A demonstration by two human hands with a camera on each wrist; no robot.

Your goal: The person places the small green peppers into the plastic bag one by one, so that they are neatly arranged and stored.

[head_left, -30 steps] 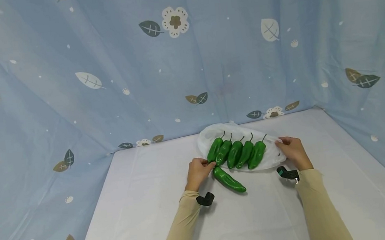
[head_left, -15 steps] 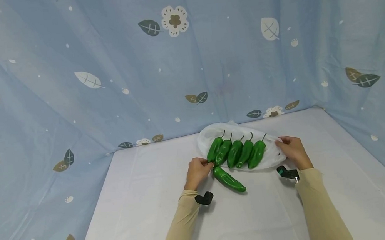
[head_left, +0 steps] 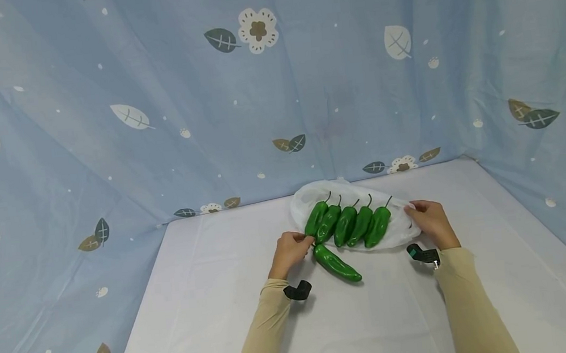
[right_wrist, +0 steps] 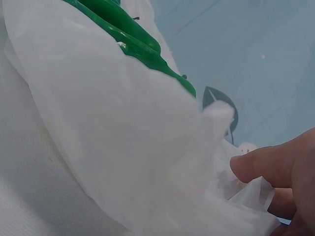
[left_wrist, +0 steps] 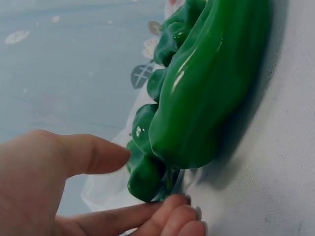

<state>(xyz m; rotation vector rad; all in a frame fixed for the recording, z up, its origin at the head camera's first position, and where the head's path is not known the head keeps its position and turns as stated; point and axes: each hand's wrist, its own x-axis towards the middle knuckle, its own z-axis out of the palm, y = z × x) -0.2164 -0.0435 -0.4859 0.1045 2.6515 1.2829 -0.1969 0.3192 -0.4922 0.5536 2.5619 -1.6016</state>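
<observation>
Several green peppers (head_left: 345, 227) lie side by side on a white plastic bag (head_left: 399, 228), stems pointing away. One more green pepper (head_left: 337, 265) lies on the table in front of the bag, its stem end toward my left hand (head_left: 290, 253). In the left wrist view, my left thumb (left_wrist: 106, 156) and fingers stand apart, close to that pepper's stem (left_wrist: 170, 178) and the tips of the peppers behind; whether they touch is unclear. My right hand (head_left: 433, 223) pinches the bag's right edge, and the crumpled plastic shows between thumb and fingers in the right wrist view.
A white cloth covers the table (head_left: 213, 297). Behind and beside it hangs a blue curtain (head_left: 196, 122) with leaf and flower prints, close behind the bag. Black wrist cameras (head_left: 298, 291) sit at both wrists.
My left wrist and forearm have shifted slightly to the left, with the fingertips staying near the loose pepper's stem. The right hand, bag and peppers look unchanged.
</observation>
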